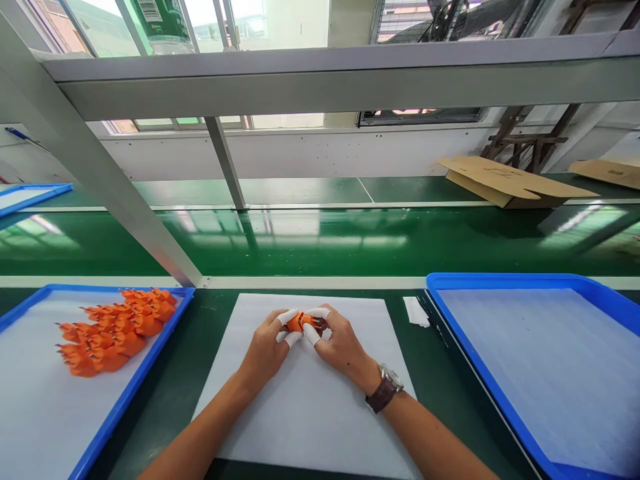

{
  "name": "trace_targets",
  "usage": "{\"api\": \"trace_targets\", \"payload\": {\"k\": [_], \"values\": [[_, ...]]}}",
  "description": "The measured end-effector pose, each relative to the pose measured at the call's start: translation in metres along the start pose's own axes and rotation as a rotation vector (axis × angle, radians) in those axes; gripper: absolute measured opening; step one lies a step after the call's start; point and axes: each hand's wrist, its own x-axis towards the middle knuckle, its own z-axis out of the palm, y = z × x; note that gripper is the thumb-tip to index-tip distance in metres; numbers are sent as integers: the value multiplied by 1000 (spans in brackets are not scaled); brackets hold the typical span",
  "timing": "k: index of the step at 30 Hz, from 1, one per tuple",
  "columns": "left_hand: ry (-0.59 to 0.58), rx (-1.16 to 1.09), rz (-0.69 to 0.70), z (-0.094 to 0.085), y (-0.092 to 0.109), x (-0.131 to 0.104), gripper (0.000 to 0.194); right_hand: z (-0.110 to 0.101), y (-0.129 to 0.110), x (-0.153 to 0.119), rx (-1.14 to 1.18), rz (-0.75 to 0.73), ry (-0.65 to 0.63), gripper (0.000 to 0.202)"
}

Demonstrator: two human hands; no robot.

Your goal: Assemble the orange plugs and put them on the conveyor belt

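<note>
A small orange piece (299, 322) with dark parts is held between both hands above a white sheet (310, 413). My left hand (270, 340) pinches its left side, and my right hand (337, 340) grips its right end. White covers wrap the thumb and index fingertips of each hand. Several similar orange pieces (115, 330) lie grouped in rows on the white liner of the blue-rimmed left tray (145, 373). Fingers hide part of the held piece.
A blue tray (480, 373) with a white liner stands at the right, beside a small white scrap (416, 311). Behind runs a green surface (300, 243). Cardboard (510, 180) lies at the back right. A metal frame bar (120, 167) slants down at the left.
</note>
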Motion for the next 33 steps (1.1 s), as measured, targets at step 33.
{"api": "trace_targets", "payload": {"k": [33], "values": [[-31,221,205,0,5,3,26,-2,5,3,146,215,-65,15]]}}
